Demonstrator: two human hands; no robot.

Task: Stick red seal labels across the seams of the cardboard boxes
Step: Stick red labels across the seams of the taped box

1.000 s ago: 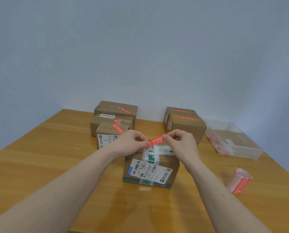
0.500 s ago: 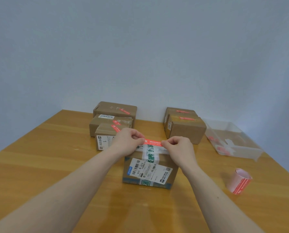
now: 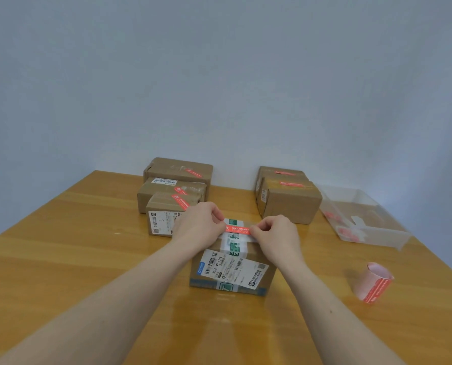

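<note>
A cardboard box (image 3: 232, 270) with green-printed tape and a white shipping label stands in the middle of the table. Across its top lies a red seal label (image 3: 237, 229), stretched left to right over the taped seam. My left hand (image 3: 200, 225) pinches the label's left end and my right hand (image 3: 273, 234) pinches its right end. Both hands rest low over the box top. Whether the label touches the tape I cannot tell.
Three sealed boxes (image 3: 176, 192) with red labels are stacked at the back left, two more (image 3: 288, 200) at the back right. A clear plastic tray (image 3: 364, 219) holds scraps at the far right. A roll of red labels (image 3: 373, 285) lies at the right on the wooden table (image 3: 61, 259).
Both hands lowered the label from a tilted hold in the air down to the box top, and it now lies level across the seam.
</note>
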